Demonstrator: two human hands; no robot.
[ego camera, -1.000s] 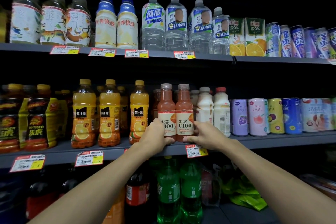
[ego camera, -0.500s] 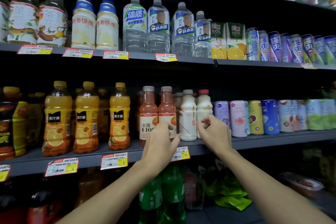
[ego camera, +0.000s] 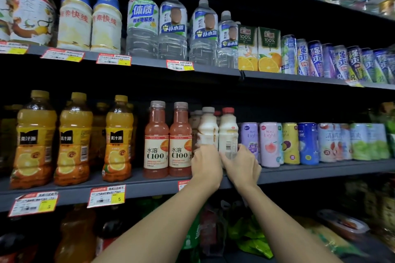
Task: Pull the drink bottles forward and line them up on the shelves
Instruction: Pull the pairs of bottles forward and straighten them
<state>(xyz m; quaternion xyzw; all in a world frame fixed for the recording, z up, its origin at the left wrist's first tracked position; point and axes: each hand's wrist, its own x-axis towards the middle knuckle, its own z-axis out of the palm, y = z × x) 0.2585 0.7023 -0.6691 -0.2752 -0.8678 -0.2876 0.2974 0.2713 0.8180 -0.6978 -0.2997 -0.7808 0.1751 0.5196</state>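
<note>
On the middle shelf (ego camera: pixel 320 172) stand two white milk-drink bottles side by side. My left hand (ego camera: pixel 206 165) grips the base of the grey-capped white bottle (ego camera: pixel 207 129). My right hand (ego camera: pixel 242 165) grips the base of the red-capped white bottle (ego camera: pixel 228 132). More bottles of the same kind stand hidden behind them. Left of my hands stand two pink C100 bottles (ego camera: pixel 167 141) at the shelf's front edge, then three orange juice bottles (ego camera: pixel 73 139).
Slim cans (ego camera: pixel 288 143) fill the shelf right of my hands. The upper shelf (ego camera: pixel 213 68) carries water bottles, yoghurt drinks, juice cartons and cans. Large soda bottles and green bags sit below. Price tags (ego camera: pixel 106 196) hang on the shelf edges.
Both hands left the pink C100 bottles, moved right and closed round the bases of the two white bottles. The camera swung right and closer.
</note>
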